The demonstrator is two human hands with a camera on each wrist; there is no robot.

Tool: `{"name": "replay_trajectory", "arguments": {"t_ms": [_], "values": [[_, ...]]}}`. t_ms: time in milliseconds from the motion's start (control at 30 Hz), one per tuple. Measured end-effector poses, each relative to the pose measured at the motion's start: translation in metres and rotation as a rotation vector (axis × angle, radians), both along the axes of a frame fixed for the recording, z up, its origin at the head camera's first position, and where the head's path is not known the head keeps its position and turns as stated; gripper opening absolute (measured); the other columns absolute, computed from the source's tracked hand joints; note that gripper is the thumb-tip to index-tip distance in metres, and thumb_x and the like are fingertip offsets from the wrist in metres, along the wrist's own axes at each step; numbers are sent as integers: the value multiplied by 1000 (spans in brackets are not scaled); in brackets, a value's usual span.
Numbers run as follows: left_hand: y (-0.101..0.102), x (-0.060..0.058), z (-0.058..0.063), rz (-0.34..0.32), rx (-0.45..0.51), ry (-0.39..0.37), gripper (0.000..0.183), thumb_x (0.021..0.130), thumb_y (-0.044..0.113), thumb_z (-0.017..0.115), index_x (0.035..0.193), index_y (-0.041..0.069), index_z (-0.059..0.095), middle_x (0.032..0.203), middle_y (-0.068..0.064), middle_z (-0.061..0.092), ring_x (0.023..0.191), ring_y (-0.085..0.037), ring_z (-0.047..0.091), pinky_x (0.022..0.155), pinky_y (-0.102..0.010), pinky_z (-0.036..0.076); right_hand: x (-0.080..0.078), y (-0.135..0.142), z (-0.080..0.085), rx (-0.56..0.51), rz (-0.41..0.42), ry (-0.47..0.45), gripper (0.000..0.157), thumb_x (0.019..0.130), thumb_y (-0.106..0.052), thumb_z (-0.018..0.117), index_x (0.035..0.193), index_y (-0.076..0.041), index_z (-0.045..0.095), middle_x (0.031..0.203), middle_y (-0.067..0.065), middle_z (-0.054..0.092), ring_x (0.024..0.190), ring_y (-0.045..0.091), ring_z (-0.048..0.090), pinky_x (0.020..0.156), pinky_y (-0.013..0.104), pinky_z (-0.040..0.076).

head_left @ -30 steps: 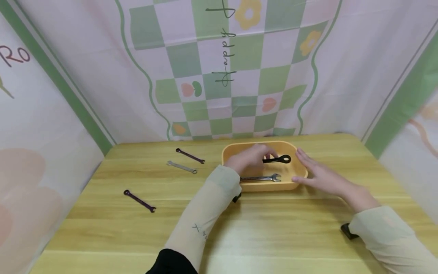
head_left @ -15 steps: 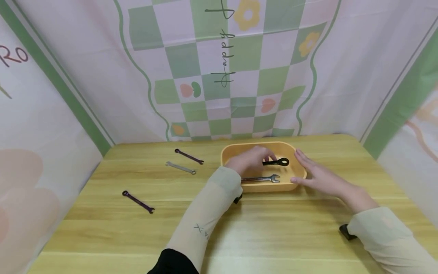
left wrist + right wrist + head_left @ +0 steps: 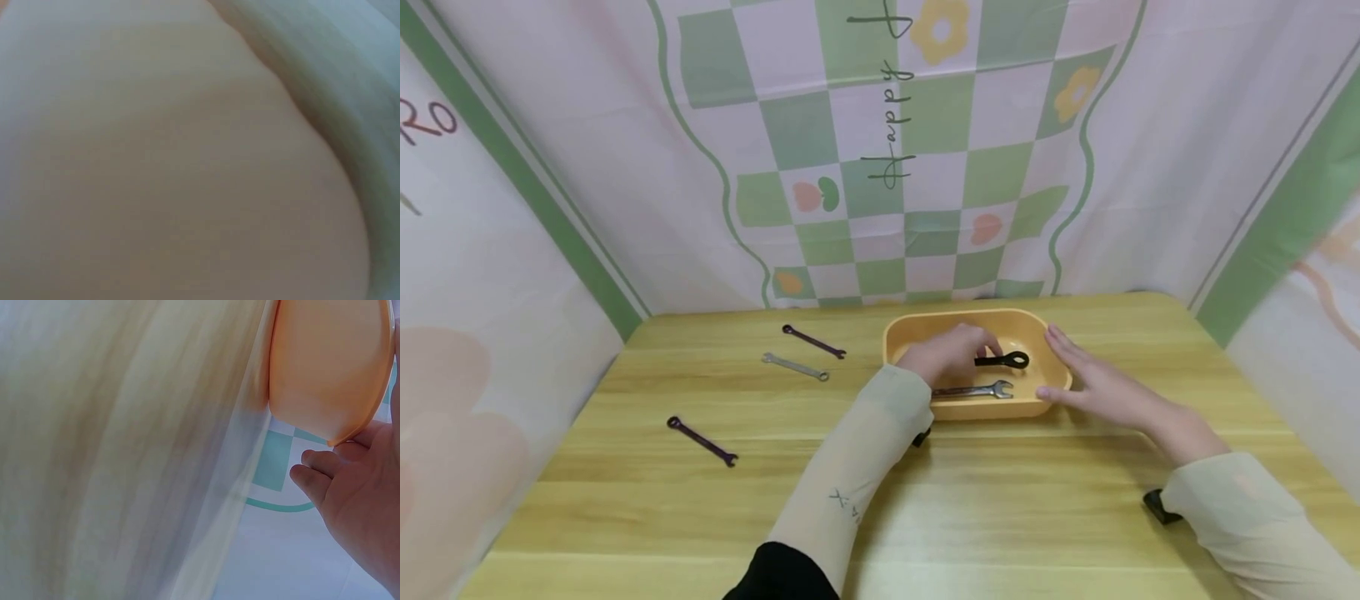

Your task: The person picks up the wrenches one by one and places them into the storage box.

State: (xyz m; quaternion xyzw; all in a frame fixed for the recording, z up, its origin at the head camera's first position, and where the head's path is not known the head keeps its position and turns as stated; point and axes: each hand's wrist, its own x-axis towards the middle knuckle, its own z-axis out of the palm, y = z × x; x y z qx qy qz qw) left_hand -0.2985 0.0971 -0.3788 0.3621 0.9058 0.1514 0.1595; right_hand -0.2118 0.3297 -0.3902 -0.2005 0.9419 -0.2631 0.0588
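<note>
Black wrench (image 3: 1017, 360) inside the bin (image 3: 977, 410); contact with bin floor cannot be told. Left hand (image 3: 953, 348) grasps it from above, fingers curled down over the shaft; fingertips partly hidden. Chrome wrench (image 3: 981, 391) also in the bin, between the black wrench and the bin's front wall, its left end covered by the left wrist. Black wrench: ring end toward the bin's right end, long axis roughly parallel to the bin's long sides, opposite end hidden by the hand. Right hand (image 3: 1101, 387) at the bin's right end, fingers extended against the wall, thumb touching the front corner; not clenched. On the table (image 3: 1000, 500), left of the bin: silver wrench (image 3: 795, 367), rear purple wrench (image 3: 814, 342) just behind it, front purple wrench (image 3: 702, 442) farther off. Checked cloth (image 3: 880, 225) behind the bin.
</note>
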Motion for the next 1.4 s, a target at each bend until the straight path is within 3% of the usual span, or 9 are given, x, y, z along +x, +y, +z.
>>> {"name": "replay_trajectory", "arguments": {"t_ms": [233,700,1200,1400], "values": [[0,1,-1,0,-17,-20,61,75,-12,56,121,27,60,118,8,54,108,-6,47,88,-18,39,-1,0,0,1,2,6,90,89,-44,57,149,-14,-3,153,5,-8,136,41,5,104,60,13],[-1,-1,-4,-81,-54,50,45,82,-6,54,115,23,65,111,7,57,100,-7,49,86,-18,39,0,-1,2,2,3,3,91,89,-44,58,149,-13,-2,153,6,-8,136,42,5,103,60,14],[-1,2,-2,-65,-59,16,47,83,-7,50,116,24,64,113,5,57,101,-7,49,87,-18,38,0,-1,3,17,-5,3,91,89,-45,57,149,-12,-3,153,6,-8,136,42,5,103,60,14],[-3,2,-2,0,-57,-20,53,81,-11,47,116,25,64,112,4,57,104,-8,49,87,-19,39,1,-1,2,13,-3,4,91,89,-44,57,149,-12,-2,153,7,-7,136,42,5,103,60,14]]}}
